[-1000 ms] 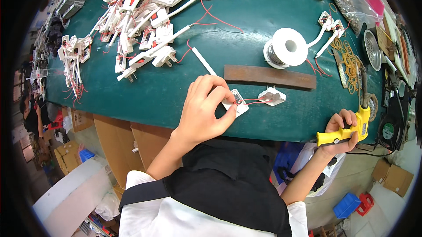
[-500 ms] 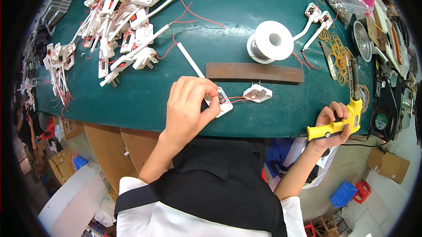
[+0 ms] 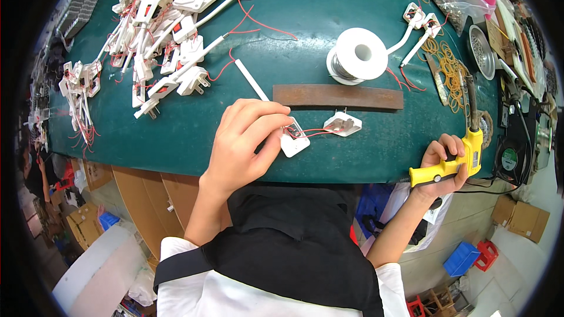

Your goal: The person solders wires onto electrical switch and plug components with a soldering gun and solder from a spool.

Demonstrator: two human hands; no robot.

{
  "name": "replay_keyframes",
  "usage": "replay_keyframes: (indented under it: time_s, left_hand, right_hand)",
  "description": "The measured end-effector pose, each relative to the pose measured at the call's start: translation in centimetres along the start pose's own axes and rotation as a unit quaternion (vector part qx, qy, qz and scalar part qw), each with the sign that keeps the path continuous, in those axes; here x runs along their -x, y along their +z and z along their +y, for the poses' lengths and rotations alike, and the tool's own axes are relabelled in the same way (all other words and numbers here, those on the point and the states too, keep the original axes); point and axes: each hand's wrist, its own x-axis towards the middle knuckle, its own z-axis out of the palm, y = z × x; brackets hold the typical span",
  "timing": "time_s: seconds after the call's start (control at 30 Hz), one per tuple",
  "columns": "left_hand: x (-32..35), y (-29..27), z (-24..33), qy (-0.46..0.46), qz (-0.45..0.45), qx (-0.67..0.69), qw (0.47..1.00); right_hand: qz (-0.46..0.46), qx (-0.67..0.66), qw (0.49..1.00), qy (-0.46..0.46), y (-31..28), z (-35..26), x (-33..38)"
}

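Observation:
My left hand (image 3: 244, 143) is closed over the near end of a white plastic housing (image 3: 295, 143) with a long white stem (image 3: 251, 80) pointing away. Thumb and fingers meet around the housing's left edge, where the exact grip is hidden. Thin red wires (image 3: 315, 133) run from its open cavity to a white plug half (image 3: 343, 124), which lies with its metal prongs facing away from me. At the table's right front edge, my right hand (image 3: 443, 167) is wrapped around a yellow soldering gun (image 3: 472, 149), its tip end pointing away.
Beyond my left hand lies a brown bar (image 3: 338, 98), with a white solder spool (image 3: 359, 55) behind it. A heap of wired white plug parts (image 3: 176, 29) fills the far left. Rubber bands (image 3: 451, 79) and a metal dish (image 3: 482, 52) sit at the right.
My left hand has shifted slightly left, and its fingers have lifted and loosened a little, baring more of the housing. My right hand stays almost still with the soldering gun.

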Motion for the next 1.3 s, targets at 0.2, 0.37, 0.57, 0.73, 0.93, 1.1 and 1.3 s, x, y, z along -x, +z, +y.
replay_keyframes:
  time_s: [0.2, 0.37, 0.57, 0.73, 0.93, 1.1, 1.3]
  left_hand:
    - [-1.1, -1.4, -1.5, 0.075, -0.088, -0.171, 0.978]
    - [-1.2, -1.0, -2.1, 0.105, -0.065, -0.113, 0.986]
    - [-1.8, -0.6, -0.4, 0.13, -0.025, -0.078, 0.988]
    - [-2.6, -0.9, 1.5, 0.201, 0.009, -0.064, 0.977]
    - [-3.0, -0.5, 3.4, 0.227, 0.097, -0.064, 0.967]
    - [-3.1, -0.5, 3.5, 0.242, 0.116, -0.079, 0.96]
    - [-2.9, -1.2, 4.1, 0.231, 0.113, -0.124, 0.958]
  right_hand:
    - [0.003, -0.001, 1.0, 0.0, -0.3, 0.0, 0.1]
    - [-0.007, -0.006, 1.0, -0.003, -0.3, -0.2, 0.1]
    - [-0.01, 0.0, 1.0, -0.011, -0.4, -0.3, 0.0]
    - [-0.002, 0.002, 1.0, -0.013, -0.4, -0.3, 0.1]
    - [-0.003, 0.008, 1.0, -0.02, -0.2, 0.0, 0.1]
    - [-0.005, 0.008, 1.0, -0.019, -0.4, -0.2, 0.3]
    - [-0.01, 0.001, 1.0, -0.007, -0.3, 0.0, 0.0]
